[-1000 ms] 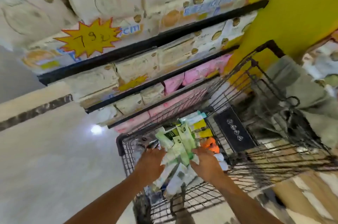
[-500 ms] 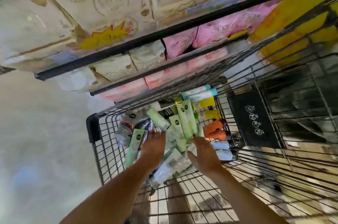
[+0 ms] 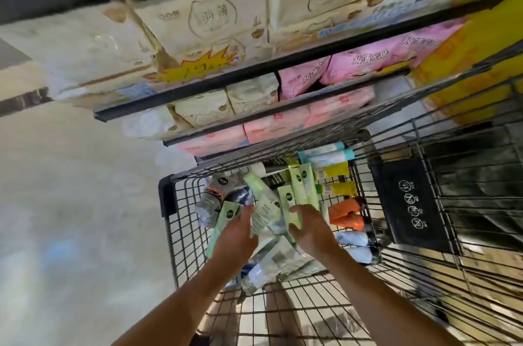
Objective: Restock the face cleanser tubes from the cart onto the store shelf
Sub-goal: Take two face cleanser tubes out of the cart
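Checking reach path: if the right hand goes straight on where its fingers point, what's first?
Likely the pale green tubes just ahead of the right hand; fingertips may already touch one, depth unclear.

left hand [image 3: 237, 235] bare | right hand [image 3: 312, 232] bare | forearms [image 3: 184, 297] bare (up to frame edge)

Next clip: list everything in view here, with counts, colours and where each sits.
Cart: one, black wire, centre.
Green tubes: several, pale green, piled in cart.
Yellow tubes: two, yellow, right of the green ones.
Orange tubes: two, orange, pile's right side.
Teal-capped tubes: two, white, cart's far end.
Seat flap: one, black, right of the tubes.
Cream packs: many, cream, upper shelves.
Pink packs: several, pink, lower shelves.
Price star: one, yellow, shelf edge.
Left hand: on the pile, grip unclear.
Right hand: fingers spread over green tubes.
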`<action>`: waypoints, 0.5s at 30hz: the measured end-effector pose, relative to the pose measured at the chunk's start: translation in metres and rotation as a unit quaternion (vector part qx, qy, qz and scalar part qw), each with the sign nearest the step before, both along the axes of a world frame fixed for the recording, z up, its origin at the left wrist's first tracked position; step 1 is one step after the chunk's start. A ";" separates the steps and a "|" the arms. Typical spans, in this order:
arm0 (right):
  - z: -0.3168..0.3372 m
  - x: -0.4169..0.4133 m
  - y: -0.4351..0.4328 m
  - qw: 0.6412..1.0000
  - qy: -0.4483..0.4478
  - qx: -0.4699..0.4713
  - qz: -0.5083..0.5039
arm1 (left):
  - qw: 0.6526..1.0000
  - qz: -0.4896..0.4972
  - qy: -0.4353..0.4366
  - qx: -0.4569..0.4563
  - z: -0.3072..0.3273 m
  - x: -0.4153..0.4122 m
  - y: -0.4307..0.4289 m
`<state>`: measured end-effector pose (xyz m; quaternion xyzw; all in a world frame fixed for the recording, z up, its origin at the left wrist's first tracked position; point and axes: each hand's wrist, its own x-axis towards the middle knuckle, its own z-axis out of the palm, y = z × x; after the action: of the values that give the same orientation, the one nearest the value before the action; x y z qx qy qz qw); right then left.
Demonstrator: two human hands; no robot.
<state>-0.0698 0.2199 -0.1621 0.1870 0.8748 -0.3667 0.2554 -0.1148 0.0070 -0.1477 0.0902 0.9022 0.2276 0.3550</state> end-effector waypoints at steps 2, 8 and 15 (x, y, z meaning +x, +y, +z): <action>0.000 -0.023 -0.010 0.999 -0.037 -0.007 0.012 | 0.998 0.061 -0.005 0.025 0.017 0.001 -0.010; -0.027 -0.071 -0.046 0.999 -0.028 0.016 0.013 | 0.982 0.172 -0.012 0.071 0.042 0.008 -0.041; -0.054 -0.095 -0.064 0.992 -0.005 0.101 0.070 | 0.978 0.196 -0.002 0.063 0.038 0.008 -0.058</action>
<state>-0.1647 0.1557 -0.2159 0.1518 0.9171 -0.2570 0.2643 -0.1068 -0.0511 -0.1101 -0.0671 0.8853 0.3496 0.2991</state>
